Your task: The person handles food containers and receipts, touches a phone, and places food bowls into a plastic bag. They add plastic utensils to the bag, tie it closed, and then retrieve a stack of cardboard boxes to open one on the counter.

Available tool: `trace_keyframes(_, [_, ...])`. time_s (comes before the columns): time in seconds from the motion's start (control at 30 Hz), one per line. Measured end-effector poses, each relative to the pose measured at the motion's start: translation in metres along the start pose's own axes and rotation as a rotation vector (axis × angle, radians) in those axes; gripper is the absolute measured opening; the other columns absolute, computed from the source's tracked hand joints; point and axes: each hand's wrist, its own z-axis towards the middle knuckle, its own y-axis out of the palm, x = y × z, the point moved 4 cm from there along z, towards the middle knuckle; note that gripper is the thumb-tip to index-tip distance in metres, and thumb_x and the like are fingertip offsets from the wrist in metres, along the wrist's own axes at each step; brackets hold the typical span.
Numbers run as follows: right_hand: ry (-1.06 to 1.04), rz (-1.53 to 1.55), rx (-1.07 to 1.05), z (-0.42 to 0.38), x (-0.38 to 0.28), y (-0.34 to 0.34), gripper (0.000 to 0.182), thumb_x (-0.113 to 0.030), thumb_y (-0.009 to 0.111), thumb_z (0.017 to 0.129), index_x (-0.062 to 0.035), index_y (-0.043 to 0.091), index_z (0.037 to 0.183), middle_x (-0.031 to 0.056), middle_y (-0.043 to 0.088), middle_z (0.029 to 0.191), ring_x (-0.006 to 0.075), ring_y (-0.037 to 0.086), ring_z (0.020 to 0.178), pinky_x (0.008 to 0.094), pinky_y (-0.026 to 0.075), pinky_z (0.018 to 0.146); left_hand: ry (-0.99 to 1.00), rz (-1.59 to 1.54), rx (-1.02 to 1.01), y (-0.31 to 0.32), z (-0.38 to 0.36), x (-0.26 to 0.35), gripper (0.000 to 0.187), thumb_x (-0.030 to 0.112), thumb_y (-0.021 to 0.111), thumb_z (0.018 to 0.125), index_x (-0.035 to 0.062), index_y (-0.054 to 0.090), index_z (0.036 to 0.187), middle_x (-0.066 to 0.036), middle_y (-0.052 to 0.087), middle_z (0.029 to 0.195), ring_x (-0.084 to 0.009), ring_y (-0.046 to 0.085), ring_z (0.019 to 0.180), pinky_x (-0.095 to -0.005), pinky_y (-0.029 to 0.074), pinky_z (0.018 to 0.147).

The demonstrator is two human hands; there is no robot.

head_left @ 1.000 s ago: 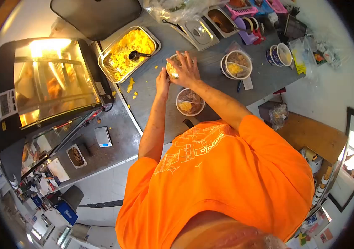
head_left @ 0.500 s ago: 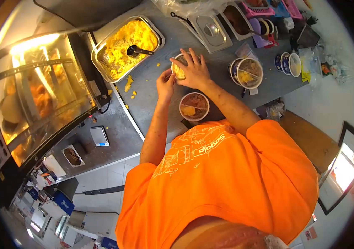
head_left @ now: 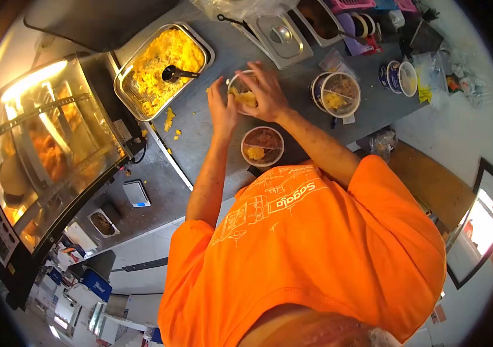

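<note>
My right hand (head_left: 268, 93) lies over a round paper bowl (head_left: 238, 89) of yellow rice on the grey steel counter (head_left: 212, 139), fingers spread across its top and gripping it. My left hand (head_left: 221, 111) presses against the bowl's near left side. Just in front of both hands stands a second filled bowl (head_left: 262, 146) with brown meat and yellow rice. A steel tray of yellow rice (head_left: 157, 63) with a black scoop (head_left: 176, 73) lies to the left of the hands.
Another filled bowl (head_left: 335, 94) and a blue-rimmed cup (head_left: 400, 77) stand at the right. A lidded steel pan (head_left: 280, 34) and sauce pan (head_left: 322, 17) lie at the back. A lit glass warming cabinet (head_left: 50, 144) fills the left. Rice bits (head_left: 169, 120) are scattered on the counter.
My left hand has moved up from below the bowl to its left side. My right hand stays over the bowl. The view has shifted slightly.
</note>
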Motion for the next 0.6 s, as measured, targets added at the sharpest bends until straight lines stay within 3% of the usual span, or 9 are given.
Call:
trace_keyframes(0.03, [0.001, 0.000, 0.007, -0.009, 0.007, 0.005, 0.070, -0.038, 0.068, 0.077, -0.0178, 0.040, 0.138, 0.0168, 0.028, 0.145, 0.0358, 0.025, 0.135, 0.0507, 0.028, 0.105, 0.006, 0.002, -0.003, 0.003, 0.003, 0.009, 0.044, 0.009, 0.056, 0.082, 0.0024, 0.048, 0.125, -0.020, 0.047, 0.128, -0.0341, 0.045, 0.117, -0.0419, 0.033, 0.101])
trace_keyframes(0.1, [0.247, 0.253, 0.274, -0.031, 0.030, 0.012, 0.052, -0.024, 0.057, 0.088, -0.0076, 0.042, 0.135, 0.0226, 0.040, 0.136, 0.0360, 0.040, 0.127, 0.0428, 0.037, 0.100, 0.288, 0.366, -0.039, 0.019, 0.002, 0.032, 0.046, 0.019, 0.056, 0.085, 0.0056, 0.048, 0.128, -0.015, 0.047, 0.131, -0.0331, 0.044, 0.119, -0.0427, 0.030, 0.103])
trace_keyframes(0.13, [0.316, 0.300, 0.273, -0.038, 0.036, 0.016, 0.039, -0.015, 0.049, 0.093, -0.0035, 0.047, 0.130, 0.0233, 0.053, 0.124, 0.0357, 0.053, 0.114, 0.0372, 0.044, 0.092, 0.302, 0.468, -0.050, 0.029, 0.000, 0.031, 0.050, 0.030, 0.055, 0.086, 0.0075, 0.048, 0.130, -0.012, 0.047, 0.132, -0.0327, 0.045, 0.118, -0.0449, 0.030, 0.102])
trace_keyframes(0.3, [0.388, 0.372, 0.248, -0.036, 0.053, 0.015, 0.031, -0.017, 0.049, 0.093, -0.0014, 0.056, 0.119, 0.0200, 0.062, 0.108, 0.0357, 0.059, 0.102, 0.0385, 0.048, 0.083, 0.241, 0.501, -0.048, 0.031, -0.006, 0.042, 0.053, 0.034, 0.057, 0.084, 0.0100, 0.048, 0.131, -0.012, 0.047, 0.132, -0.0323, 0.045, 0.117, -0.0441, 0.030, 0.102])
trace_keyframes(0.4, [0.469, 0.359, 0.218, -0.027, 0.062, 0.012, 0.027, -0.018, 0.050, 0.092, -0.0013, 0.061, 0.110, 0.0201, 0.064, 0.098, 0.0361, 0.062, 0.093, 0.0395, 0.049, 0.078, 0.255, 0.316, -0.107, 0.036, 0.000, 0.028, 0.053, 0.033, 0.057, 0.085, 0.0067, 0.047, 0.130, -0.016, 0.046, 0.132, -0.0312, 0.043, 0.119, -0.0408, 0.031, 0.101])
trace_keyframes(0.47, [0.496, 0.329, 0.240, -0.037, 0.061, 0.018, 0.026, -0.019, 0.051, 0.091, -0.0015, 0.063, 0.105, 0.0214, 0.064, 0.093, 0.0356, 0.063, 0.088, 0.0398, 0.050, 0.074, 0.040, -0.120, 0.306, 0.030, -0.001, 0.003, 0.046, 0.028, 0.054, 0.090, 0.0013, 0.048, 0.128, -0.017, 0.052, 0.124, -0.0255, 0.049, 0.113, -0.0361, 0.038, 0.096])
trace_keyframes(0.5, [0.561, 0.432, 0.211, -0.043, 0.065, 0.030, 0.026, -0.020, 0.052, 0.091, -0.0011, 0.063, 0.104, 0.0213, 0.065, 0.091, 0.0355, 0.064, 0.085, 0.0393, 0.050, 0.072, 0.047, -0.133, 0.294, 0.026, -0.002, 0.002, 0.046, 0.028, 0.054, 0.090, 0.0013, 0.048, 0.128, -0.017, 0.052, 0.124, -0.0255, 0.049, 0.113, -0.0361, 0.038, 0.096])
trace_keyframes(0.57, [0.578, 0.508, 0.222, -0.051, 0.055, 0.018, 0.025, -0.021, 0.052, 0.091, 0.0005, 0.063, 0.098, 0.0199, 0.065, 0.081, 0.0345, 0.065, 0.076, 0.0390, 0.050, 0.067, -0.308, -0.519, -0.003, 0.025, -0.005, -0.006, 0.040, 0.021, 0.051, 0.094, -0.0031, 0.048, 0.125, -0.015, 0.056, 0.115, -0.0190, 0.053, 0.105, -0.0316, 0.043, 0.089])
trace_keyframes(0.6, [0.639, 0.625, 0.140, -0.052, 0.029, -0.013, 0.024, -0.021, 0.052, 0.091, 0.0011, 0.062, 0.095, 0.0200, 0.064, 0.078, 0.0347, 0.065, 0.075, 0.0388, 0.049, 0.065, -0.299, -0.530, -0.014, 0.016, -0.011, 0.010, 0.040, 0.021, 0.051, 0.094, -0.0031, 0.048, 0.125, -0.015, 0.056, 0.115, -0.0190, 0.053, 0.105, -0.0316, 0.043, 0.089])
